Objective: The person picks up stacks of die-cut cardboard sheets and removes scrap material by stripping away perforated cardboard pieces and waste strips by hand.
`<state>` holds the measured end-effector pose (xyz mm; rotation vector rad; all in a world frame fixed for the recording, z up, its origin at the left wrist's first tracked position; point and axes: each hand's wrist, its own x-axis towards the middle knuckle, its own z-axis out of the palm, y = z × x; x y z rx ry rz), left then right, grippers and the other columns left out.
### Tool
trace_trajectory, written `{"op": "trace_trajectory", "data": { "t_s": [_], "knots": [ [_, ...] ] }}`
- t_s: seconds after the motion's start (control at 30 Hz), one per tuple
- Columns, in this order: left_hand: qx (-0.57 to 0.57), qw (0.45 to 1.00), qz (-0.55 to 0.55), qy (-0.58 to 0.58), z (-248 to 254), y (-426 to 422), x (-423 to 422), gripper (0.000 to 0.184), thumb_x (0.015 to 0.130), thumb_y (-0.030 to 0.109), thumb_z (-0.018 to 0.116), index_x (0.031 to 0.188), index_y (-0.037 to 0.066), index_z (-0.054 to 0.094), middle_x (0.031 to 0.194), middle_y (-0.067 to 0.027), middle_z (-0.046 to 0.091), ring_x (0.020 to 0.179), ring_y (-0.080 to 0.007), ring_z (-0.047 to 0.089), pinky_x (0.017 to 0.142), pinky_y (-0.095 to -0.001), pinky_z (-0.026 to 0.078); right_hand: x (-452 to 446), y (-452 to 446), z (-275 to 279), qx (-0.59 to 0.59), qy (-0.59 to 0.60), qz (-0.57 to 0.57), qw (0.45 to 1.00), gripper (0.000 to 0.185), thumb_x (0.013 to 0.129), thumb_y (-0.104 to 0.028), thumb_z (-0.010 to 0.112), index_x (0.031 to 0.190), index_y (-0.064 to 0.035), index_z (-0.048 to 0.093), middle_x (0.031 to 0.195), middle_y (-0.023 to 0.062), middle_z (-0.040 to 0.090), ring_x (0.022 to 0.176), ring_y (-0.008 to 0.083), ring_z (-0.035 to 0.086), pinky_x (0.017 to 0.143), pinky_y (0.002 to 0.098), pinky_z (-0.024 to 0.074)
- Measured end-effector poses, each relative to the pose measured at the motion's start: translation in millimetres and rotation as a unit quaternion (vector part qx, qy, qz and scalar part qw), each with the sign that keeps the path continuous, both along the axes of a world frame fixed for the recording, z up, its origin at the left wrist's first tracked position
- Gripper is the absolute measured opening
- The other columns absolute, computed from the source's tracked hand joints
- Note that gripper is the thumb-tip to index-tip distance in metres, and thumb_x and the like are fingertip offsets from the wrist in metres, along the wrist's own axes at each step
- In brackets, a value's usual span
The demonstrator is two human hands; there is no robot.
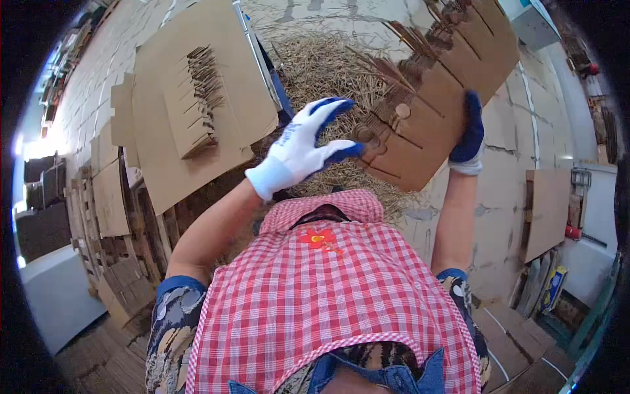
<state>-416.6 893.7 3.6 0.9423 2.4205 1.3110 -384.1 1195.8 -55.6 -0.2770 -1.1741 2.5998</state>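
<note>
A long brown cardboard piece (433,118) with a row of slots slants across the upper right, ragged strips along its left edge. My right hand (467,134), in a white and blue glove, lies against its right side, gripping that edge. My left hand (308,141), gloved the same way, is near the lower left end of the piece, fingers and thumb apart, holding nothing. To the left, a smaller stack of slotted cardboard (190,108) lies on a large flat cardboard sheet (233,85).
A heap of shredded cardboard strips (321,72) covers the floor ahead. Wooden pallets (92,217) stand at the left, near a grey box (59,295). A cardboard panel (548,210) leans at the right. A pale box (535,26) is at the upper right.
</note>
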Motion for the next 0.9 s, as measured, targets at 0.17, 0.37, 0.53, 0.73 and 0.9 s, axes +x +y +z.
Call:
{"op": "trace_trajectory", "data": {
  "t_s": [0.17, 0.37, 0.53, 0.73, 0.9],
  "knots": [
    [0.029, 0.999, 0.016, 0.021, 18.1, 7.0, 19.9, 0.04, 0.075, 0.023, 0.068, 0.109, 0.005, 0.057, 0.108, -0.0141, 0.057, 0.099, -0.0261, 0.055, 0.087, -0.0337, 0.042, 13.4, -27.4, 8.7, -0.038, 0.027, -0.051, 0.998, 0.044, 0.091, -0.029, 0.042, 0.126, -0.003, 0.041, 0.125, 0.0113, 0.047, 0.113, 0.0246, 0.047, 0.098, 0.0395, 0.0363],
    [0.002, 0.993, 0.097, 0.063, 13.4, 5.4, 26.7, 0.029, 0.075, 0.02, 0.067, 0.097, 0.003, 0.063, 0.092, -0.0106, 0.062, 0.089, -0.0242, 0.059, 0.08, -0.0332, 0.045, 29.2, -47.6, 17.0, -0.037, 0.028, -0.066, 0.997, 0.047, 0.091, -0.033, 0.042, 0.128, -0.0041, 0.039, 0.126, 0.0119, 0.046, 0.114, 0.0267, 0.046, 0.098, 0.0413, 0.0359],
    [0.18, 0.938, 0.231, -0.186, -7.7, -5.8, 7.4, 0.025, 0.074, 0.02, 0.066, 0.093, 0.004, 0.063, 0.088, -0.0117, 0.06, 0.086, -0.0268, 0.057, 0.075, -0.034, 0.046, 46.6, -58.3, 16.1, 0.151, 0.039, -0.178, 0.972, 0.048, 0.091, -0.034, 0.042, 0.128, -0.0039, 0.038, 0.127, 0.0116, 0.045, 0.115, 0.027, 0.045, 0.098, 0.0424, 0.0355],
    [0.151, 0.971, 0.164, 0.083, 19.2, 5.8, 18.7, 0.022, 0.074, 0.017, 0.065, 0.094, 0.008, 0.062, 0.095, -0.0125, 0.058, 0.087, -0.0273, 0.056, 0.075, -0.0353, 0.045, 57.8, -66.4, 24.0, 0.037, 0.021, -0.138, 0.99, 0.047, 0.091, -0.031, 0.043, 0.128, -0.0028, 0.037, 0.126, 0.0109, 0.046, 0.116, 0.0261, 0.045, 0.098, 0.041, 0.0357],
    [-0.031, 0.976, 0.101, 0.191, 20.0, 21.7, 37.0, 0.025, 0.076, 0.014, 0.064, 0.1, 0.006, 0.062, 0.1, -0.0121, 0.059, 0.097, -0.0221, 0.054, 0.084, -0.0321, 0.042, 62.0, -83.5, 26.9, 0.048, 0.017, -0.131, 0.99, 0.046, 0.09, -0.029, 0.045, 0.127, -0.0024, 0.039, 0.126, 0.0112, 0.046, 0.116, 0.0261, 0.044, 0.098, 0.0404, 0.0356]
  ]
}}
